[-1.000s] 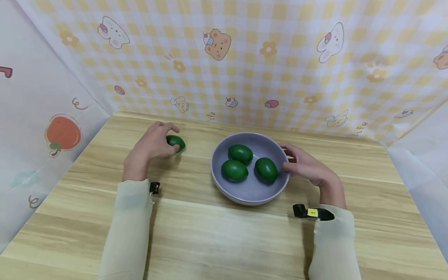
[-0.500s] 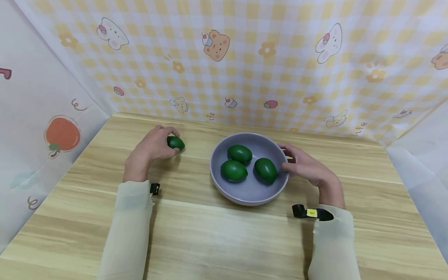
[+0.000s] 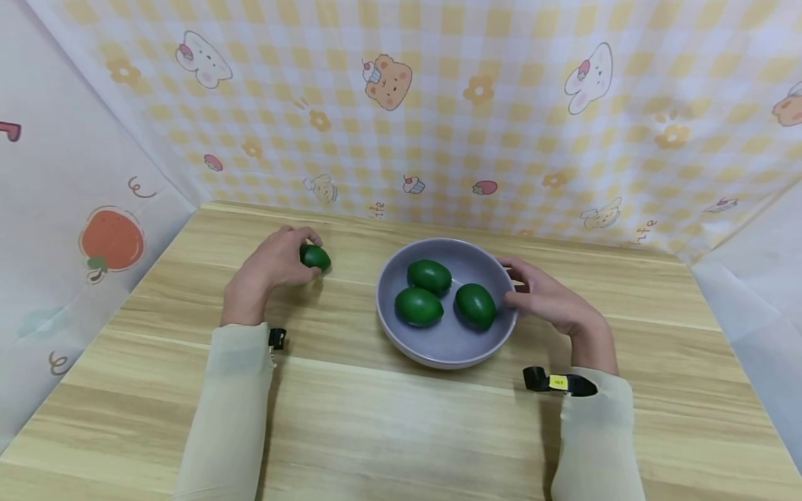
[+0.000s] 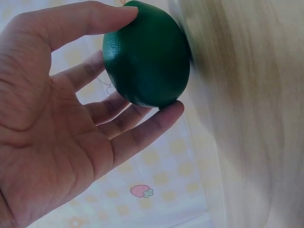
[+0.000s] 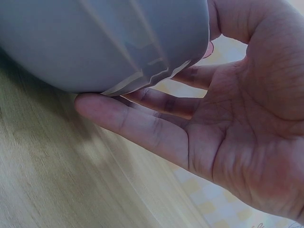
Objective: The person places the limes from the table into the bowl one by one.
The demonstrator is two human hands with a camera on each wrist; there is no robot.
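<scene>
At the back left of the table, my left hand (image 3: 266,263) pinches a green lime (image 3: 317,258) between thumb and fingertips. The left wrist view shows this lime (image 4: 148,59) low beside the wooden surface, with the thumb on one side and fingers on the other. A greyish-purple bowl (image 3: 447,346) stands right of it, with three more limes inside: one at the back (image 3: 429,276), one at the front left (image 3: 419,306) and one at the right (image 3: 475,306). My right hand (image 3: 557,298) grips the bowl's right side, thumb at the rim, fingers under its outer wall (image 5: 109,42).
The light wooden table (image 3: 401,431) runs back to a yellow-checked cloth (image 3: 438,132) with cartoon prints. A white printed sheet (image 3: 56,278) closes off the left side. Black wrist cameras sit at both sleeve cuffs.
The fingers of my left hand have drawn in round the lime at the left. My right hand, the bowl and the limes inside stay where they were.
</scene>
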